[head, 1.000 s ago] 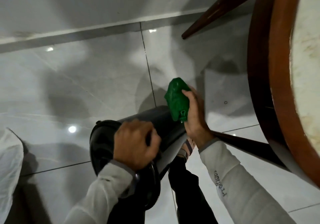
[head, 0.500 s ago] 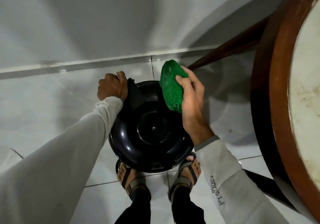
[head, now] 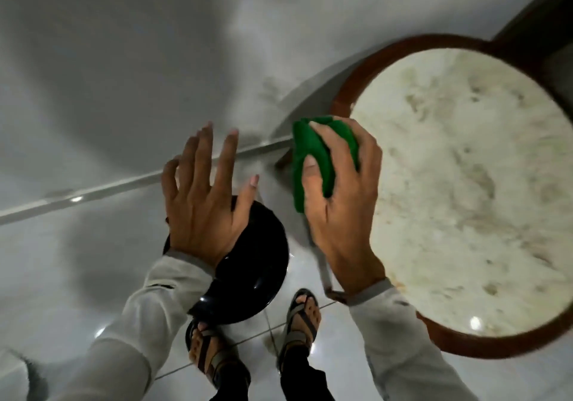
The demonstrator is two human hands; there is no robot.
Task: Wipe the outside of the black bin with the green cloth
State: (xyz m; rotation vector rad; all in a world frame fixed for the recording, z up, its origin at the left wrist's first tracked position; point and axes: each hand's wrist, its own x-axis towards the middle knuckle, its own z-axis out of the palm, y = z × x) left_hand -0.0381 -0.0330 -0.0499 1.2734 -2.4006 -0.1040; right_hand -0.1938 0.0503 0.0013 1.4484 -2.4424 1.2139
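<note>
The black bin [head: 254, 270] stands upright on the tiled floor just ahead of my sandalled feet, its round glossy top facing the camera. My left hand [head: 204, 202] hovers well above it with fingers spread and nothing in it, and hides the bin's left part. My right hand [head: 338, 196] is raised to the right of the bin, clear of it, and grips the bunched green cloth [head: 313, 158]. The cloth touches neither the bin nor the table.
A round table [head: 459, 189] with a pale stone top and a brown wooden rim fills the right side, close to my right hand. A white wall [head: 124, 75] meets the floor just behind the bin. My feet [head: 257, 345] stand on glossy tiles.
My left hand let go of the bin's rim and rose with fingers spread. My right hand lifted the cloth up and to the right, away from the bin. The view tilted up toward the table.
</note>
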